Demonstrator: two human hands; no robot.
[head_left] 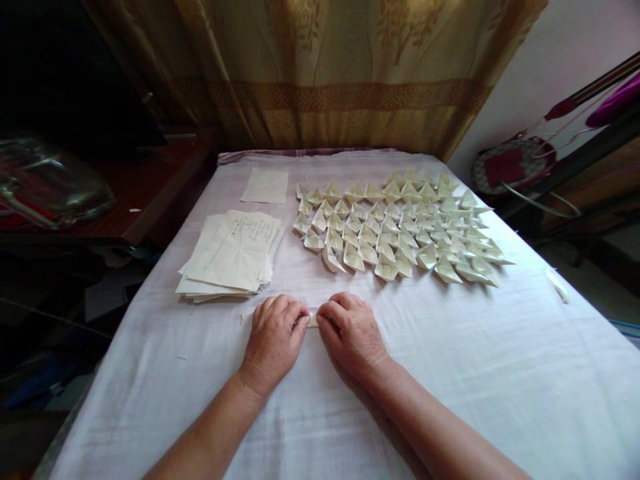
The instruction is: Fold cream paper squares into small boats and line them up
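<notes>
My left hand (274, 337) and my right hand (350, 333) rest side by side on the white cloth (450, 373), knuckles up and fingers curled. Between their fingertips they pinch a small folded piece of pale paper (313, 320), mostly hidden by the fingers. Just beyond my left hand lies a stack of paper sheets (233, 257) with handwriting on the top one. Beyond my right hand spread several rows of folded paper boats (400, 227).
A single blank sheet (265, 185) lies at the far left of the cloth. A gold patterned curtain (320, 73) hangs behind the table. A dark wooden shelf (145, 187) stands at the left, and cluttered racks (550, 167) at the right.
</notes>
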